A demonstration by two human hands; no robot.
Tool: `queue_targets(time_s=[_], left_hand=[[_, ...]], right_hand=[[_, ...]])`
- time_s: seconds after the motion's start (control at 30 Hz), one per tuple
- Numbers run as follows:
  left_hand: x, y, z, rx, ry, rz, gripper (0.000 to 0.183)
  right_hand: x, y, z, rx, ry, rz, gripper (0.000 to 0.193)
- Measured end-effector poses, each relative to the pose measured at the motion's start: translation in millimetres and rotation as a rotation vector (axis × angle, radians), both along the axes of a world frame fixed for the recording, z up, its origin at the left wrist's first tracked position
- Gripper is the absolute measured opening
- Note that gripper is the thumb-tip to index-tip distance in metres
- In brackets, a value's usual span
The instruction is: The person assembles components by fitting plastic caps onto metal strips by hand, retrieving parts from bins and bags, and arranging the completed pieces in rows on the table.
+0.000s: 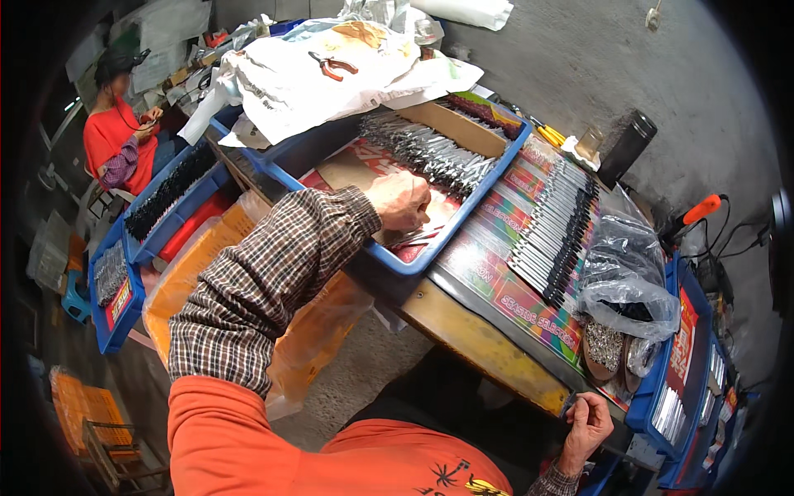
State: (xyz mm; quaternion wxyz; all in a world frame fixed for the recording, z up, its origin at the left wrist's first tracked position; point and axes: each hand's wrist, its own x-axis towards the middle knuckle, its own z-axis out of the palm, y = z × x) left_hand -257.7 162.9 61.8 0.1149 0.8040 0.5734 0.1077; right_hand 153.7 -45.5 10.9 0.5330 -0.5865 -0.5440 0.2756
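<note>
Nearest the camera is the person's orange shirt (pixel 248 438), a checked sleeve (pixel 256 281) covering the left forearm. At far left, a small blue tray (pixel 136 307) holds silvery rods, and behind it a co-worker (pixel 120 149) in a red top sits with both hands raised together. Next comes a longer blue tray packed with dark pieces (pixel 169 190), then an orange plastic bag (pixel 207 252) beneath the sleeve. Further along, a crumpled white sheet (pixel 277 95) carries red-handled pliers (pixel 332 68). The left hand (pixel 401 201) is over the near part of a large blue tray (pixel 405 266), its fingers curled in; whether they pinch anything, I cannot tell. Just beyond it in the same tray lie many slim silver rods with dark ends (pixel 430 149), against a cardboard divider (pixel 455 130). To the right, a neat row of similar rods (pixel 550 236) lies on a colourful printed board (pixel 471 256). The right hand (pixel 587 423) is near the table's wooden edge (pixel 480 347), fingers bent; its grip is unclear too. Beyond are a clear plastic bag (pixel 620 273), a black flask (pixel 627 149) and an orange-handled tool (pixel 701 209).
</note>
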Motion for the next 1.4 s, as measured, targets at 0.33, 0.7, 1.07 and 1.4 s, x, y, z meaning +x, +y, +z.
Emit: queue_targets(time_s=[0.33,0.7,1.07,1.4], left_hand=[[4.3,-5.9,-2.8,0.020,0.017,-0.090,0.022],[12.5,-3.7,-3.4,0.169,0.182,-0.005,0.017],[20.1,19.6,-11.1,0.237,0.204,0.016,0.021],[26.3,42.3,-4.0,0.275,0.058,0.022,0.010]], right_hand=[[3.4,3.2,0.7,-0.034,-0.017,-0.004,0.007],[1.1,-4.2,-5.3,-0.082,-0.085,-0.064,0.005],[4.9,-6.3,23.6,-0.140,-0.079,-0.120,0.004],[81.8,33.5,53.7,0.046,-0.469,-0.177,0.006]])
